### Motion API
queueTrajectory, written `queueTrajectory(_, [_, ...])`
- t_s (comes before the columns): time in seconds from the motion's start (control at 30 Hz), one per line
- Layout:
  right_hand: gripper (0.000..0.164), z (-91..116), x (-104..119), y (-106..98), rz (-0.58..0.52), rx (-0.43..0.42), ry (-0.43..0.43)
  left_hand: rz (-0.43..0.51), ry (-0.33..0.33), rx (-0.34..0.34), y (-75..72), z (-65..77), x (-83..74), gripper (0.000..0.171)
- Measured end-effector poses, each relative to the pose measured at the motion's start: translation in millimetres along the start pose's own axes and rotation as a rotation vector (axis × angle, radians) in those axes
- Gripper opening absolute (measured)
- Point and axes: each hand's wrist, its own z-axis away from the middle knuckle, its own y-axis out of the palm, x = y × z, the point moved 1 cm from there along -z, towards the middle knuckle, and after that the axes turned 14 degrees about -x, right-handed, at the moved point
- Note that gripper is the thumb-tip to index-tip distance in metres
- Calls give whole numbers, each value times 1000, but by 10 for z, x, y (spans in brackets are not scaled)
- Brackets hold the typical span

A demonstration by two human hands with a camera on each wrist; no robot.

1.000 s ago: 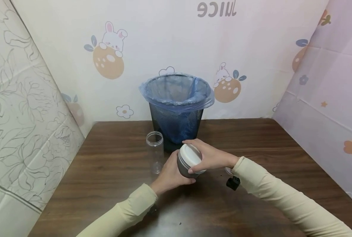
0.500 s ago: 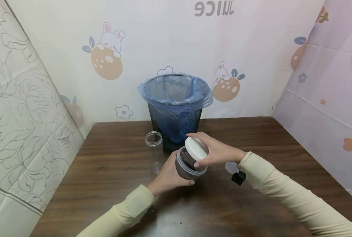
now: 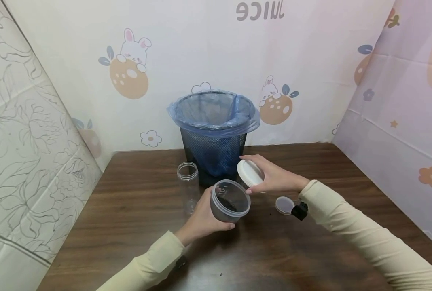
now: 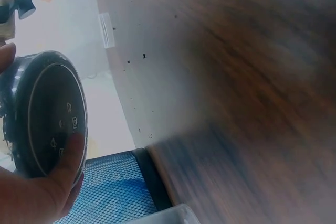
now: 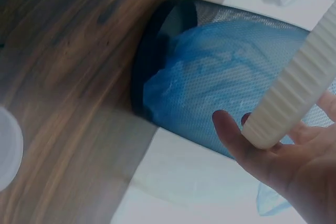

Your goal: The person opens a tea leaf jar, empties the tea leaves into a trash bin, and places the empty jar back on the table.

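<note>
My left hand (image 3: 204,221) grips a clear plastic jar (image 3: 230,205) round its side, tilted with its open mouth up. Dark stuff lies at the bottom of it, and its underside with moulded symbols shows in the left wrist view. A ribbed white screw lid (image 3: 250,173) is held at its edge by my right hand (image 3: 274,174), just to the right of the jar's mouth and apart from it. In the right wrist view the lid (image 5: 294,82) stands on edge between thumb and fingers.
Behind the hands stands a black mesh bin (image 3: 216,153) lined with a blue bag. A tall clear jar (image 3: 188,190) without a lid is left of the held jar. A small clear disc-like lid (image 3: 284,205) lies on the wooden table (image 3: 136,202) at the right. Dark crumbs dot the tabletop.
The white lid has come off the jar and moved to the right with my right hand. The jar's open mouth and dark contents now show. My left hand keeps its grip on the jar.
</note>
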Motion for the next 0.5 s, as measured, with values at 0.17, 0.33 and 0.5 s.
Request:
queueTrajectory(0.17, [94,-65,-133,-57,34,-9,-5,25,22,-13,-29,22,19,107])
queueTrajectory(0.33, [97,-103,-266,-98,125,-10,45,5,19,-16,-36,48,49,108])
queueTrajectory(0.5, [95,-128,-424,-65,178,-13,58,10,12,-17,-40,65,61,107])
